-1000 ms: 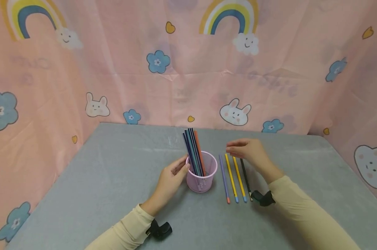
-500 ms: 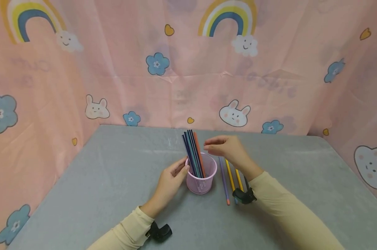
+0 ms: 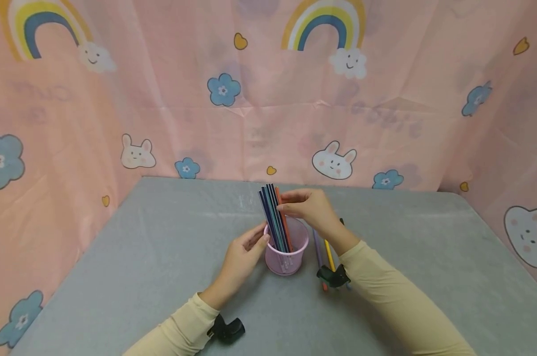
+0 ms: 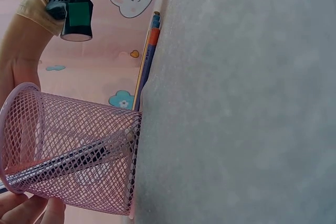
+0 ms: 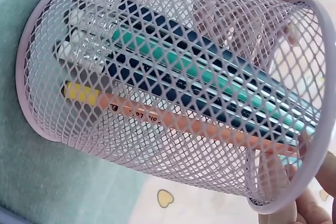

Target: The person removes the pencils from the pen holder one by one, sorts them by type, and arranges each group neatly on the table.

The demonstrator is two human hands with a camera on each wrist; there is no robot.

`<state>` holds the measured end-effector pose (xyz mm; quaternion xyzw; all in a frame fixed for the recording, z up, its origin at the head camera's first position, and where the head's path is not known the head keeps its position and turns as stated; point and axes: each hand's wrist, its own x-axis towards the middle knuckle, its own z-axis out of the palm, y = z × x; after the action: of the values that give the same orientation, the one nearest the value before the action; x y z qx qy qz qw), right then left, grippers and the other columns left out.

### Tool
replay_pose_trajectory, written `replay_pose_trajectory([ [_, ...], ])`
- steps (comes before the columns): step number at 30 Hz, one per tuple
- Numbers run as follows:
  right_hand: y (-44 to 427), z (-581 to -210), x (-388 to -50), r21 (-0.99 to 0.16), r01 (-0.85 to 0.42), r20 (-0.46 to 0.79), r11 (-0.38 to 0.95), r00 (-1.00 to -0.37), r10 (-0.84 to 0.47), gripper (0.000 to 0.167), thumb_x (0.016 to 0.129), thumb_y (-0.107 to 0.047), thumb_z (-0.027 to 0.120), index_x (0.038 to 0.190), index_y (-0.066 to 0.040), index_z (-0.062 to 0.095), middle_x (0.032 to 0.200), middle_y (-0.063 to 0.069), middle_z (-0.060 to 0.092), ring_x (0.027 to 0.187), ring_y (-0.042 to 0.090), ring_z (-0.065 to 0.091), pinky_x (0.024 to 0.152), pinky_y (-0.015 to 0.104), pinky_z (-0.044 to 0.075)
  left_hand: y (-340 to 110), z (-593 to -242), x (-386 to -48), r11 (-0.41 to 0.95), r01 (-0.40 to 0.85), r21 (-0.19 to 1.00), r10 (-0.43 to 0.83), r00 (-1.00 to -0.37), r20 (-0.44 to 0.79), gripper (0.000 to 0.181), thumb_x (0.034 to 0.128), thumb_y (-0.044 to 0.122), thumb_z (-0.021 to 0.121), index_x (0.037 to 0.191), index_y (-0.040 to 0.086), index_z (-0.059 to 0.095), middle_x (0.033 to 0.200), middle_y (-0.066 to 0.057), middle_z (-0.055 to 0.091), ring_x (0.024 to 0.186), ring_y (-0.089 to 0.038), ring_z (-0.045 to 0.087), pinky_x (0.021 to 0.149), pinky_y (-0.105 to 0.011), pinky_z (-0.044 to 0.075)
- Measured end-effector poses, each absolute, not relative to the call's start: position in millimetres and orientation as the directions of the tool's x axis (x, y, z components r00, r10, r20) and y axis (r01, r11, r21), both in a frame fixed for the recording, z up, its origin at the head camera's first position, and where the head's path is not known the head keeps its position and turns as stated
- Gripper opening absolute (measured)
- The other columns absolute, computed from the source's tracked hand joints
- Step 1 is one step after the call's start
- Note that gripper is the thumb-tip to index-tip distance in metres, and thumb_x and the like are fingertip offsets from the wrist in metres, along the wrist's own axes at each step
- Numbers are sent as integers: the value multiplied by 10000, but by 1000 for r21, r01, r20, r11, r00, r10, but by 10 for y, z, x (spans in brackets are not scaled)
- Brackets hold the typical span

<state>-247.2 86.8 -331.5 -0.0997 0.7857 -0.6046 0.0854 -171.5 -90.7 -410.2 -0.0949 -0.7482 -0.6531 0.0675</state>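
A pink mesh pen cup [image 3: 277,264] stands upright on the table. My left hand [image 3: 239,259] holds it by the rim on its left side. Inside lean several dark blue and teal sticks [image 3: 270,215] with clear ends, together with an orange pencil [image 5: 184,124] whose lower end is yellow. Over the cup, my right hand [image 3: 314,210] pinches the orange pencil near its top, thumb in front. Beneath the right forearm lie a purple pencil [image 3: 318,247] and a yellow pencil [image 3: 330,254]; the other pencils there are mostly hidden.
The grey table [image 3: 161,267] spreads around the cup. A pink curtain [image 3: 175,123] printed with rainbows, rabbits and flowers hangs behind and along the sides. Black wrist cameras [image 3: 227,330] sit on both wrists.
My right hand has moved left from above the row of pencils to the orange pencil and now pinches it. My left hand stays on the cup.
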Motion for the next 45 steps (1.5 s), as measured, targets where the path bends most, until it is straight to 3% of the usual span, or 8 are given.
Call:
replay_pose_trajectory([
  [11, 855, -3308, -2495, -972, -47, -3, 229, -977, -211, 307, 885, -106, 750, 1133, 66, 692, 1086, 166, 745, 844, 79, 731, 834, 290, 626, -902, -4089, -1719, 139, 222, 965, 55, -975, 216, 422, 999, 177, 602, 1375, -12, 566, 1349, -201, 621, 1261, -323, 603, 1059, -367, 514],
  [20, 952, -3176, -2465, -980, -90, 52, 177, -977, -209, 305, 894, -129, 745, 1119, 66, 677, 910, -49, 730, 860, 56, 726, 858, 288, 616, -899, -4101, -1730, 129, 221, 967, 45, -975, 217, 421, 999, 166, 600, 1376, -17, 563, 1364, -199, 609, 1271, -319, 595, 1072, -365, 501],
  [28, 1036, -3079, -2417, -975, -163, 130, 152, -970, -207, 379, 892, -170, 755, 1149, 93, 661, 878, -103, 734, 856, 49, 733, 851, 270, 614, -905, -4099, -1722, 123, 226, 966, 48, -974, 221, 425, 1002, 159, 594, 1380, -31, 552, 1377, -210, 595, 1279, -333, 586, 1068, -344, 504],
  [35, 1092, -3005, -2314, -959, -198, 154, 205, -965, -211, 341, 891, -183, 757, 1112, 68, 687, 912, -55, 752, 868, 54, 733, 848, 271, 613, -898, -4123, -1730, 133, 227, 965, 49, -974, 222, 429, 1004, 172, 593, 1385, -21, 552, 1379, -202, 597, 1276, -324, 590, 1072, -349, 501],
  [45, 1236, -2933, -2262, -953, -249, 220, 175, -961, -168, 344, 893, -230, 756, 1110, 30, 697, 861, -162, 739, 877, 36, 734, 844, 231, 603, -888, -4121, -1716, 119, 226, 967, 54, -974, 221, 418, 1002, 154, 592, 1381, -21, 556, 1368, -204, 605, 1266, -327, 599, 1061, -345, 511],
])
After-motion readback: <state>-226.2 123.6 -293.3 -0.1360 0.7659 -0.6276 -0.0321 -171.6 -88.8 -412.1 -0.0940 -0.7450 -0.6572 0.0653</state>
